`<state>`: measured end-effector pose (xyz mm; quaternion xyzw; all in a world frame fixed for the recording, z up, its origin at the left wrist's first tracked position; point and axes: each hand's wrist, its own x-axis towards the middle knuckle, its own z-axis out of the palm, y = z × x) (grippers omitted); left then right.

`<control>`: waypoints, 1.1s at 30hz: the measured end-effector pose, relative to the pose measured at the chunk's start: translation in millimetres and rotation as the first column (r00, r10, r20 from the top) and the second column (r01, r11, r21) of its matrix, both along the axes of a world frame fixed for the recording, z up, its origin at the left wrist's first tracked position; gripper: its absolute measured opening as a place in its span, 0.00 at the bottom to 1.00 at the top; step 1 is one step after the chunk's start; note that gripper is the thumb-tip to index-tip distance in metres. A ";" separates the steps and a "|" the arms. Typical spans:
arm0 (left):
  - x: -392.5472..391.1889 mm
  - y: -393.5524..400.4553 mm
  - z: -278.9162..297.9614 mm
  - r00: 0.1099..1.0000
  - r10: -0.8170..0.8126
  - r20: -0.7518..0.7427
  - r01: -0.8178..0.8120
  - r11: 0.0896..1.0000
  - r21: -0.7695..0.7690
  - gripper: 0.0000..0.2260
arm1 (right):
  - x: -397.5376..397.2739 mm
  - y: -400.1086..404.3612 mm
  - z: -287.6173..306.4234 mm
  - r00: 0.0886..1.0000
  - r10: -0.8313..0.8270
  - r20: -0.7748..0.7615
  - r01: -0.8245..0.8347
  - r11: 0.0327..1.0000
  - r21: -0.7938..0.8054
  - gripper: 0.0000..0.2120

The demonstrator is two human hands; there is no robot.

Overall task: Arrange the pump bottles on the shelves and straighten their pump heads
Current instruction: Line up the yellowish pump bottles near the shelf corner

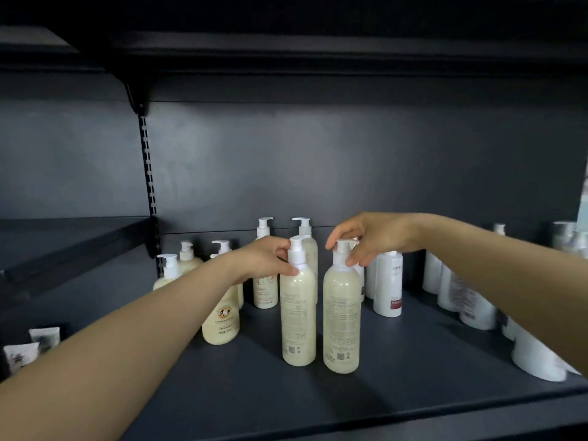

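Two tall cream pump bottles stood side by side near the front of the dark shelf (413, 393). The left hand (267, 259) pinched the left bottle's pump collar (297, 254); the right hand (372, 238) pinched the right bottle's pump head (343, 249). The straightening step looked in hand; next, each head wants twisting square to the front

Two pump bottles (299, 313) stand side by side on the shelf (413, 393), before more bottles (265, 281) behind

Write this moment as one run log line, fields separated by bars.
left hand grips left front bottle pump | right hand pinches right front bottle pump | both upright on shelf
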<state>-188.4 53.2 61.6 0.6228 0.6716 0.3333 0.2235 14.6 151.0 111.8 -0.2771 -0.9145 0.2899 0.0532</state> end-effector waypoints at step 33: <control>10.6 13.9 -3.5 0.926 0.377 -0.006 -0.373 0.917 0.143 0.13 | 4.0 20.7 -10.6 0.999 -0.034 -0.039 0.039 0.993 0.115 0.15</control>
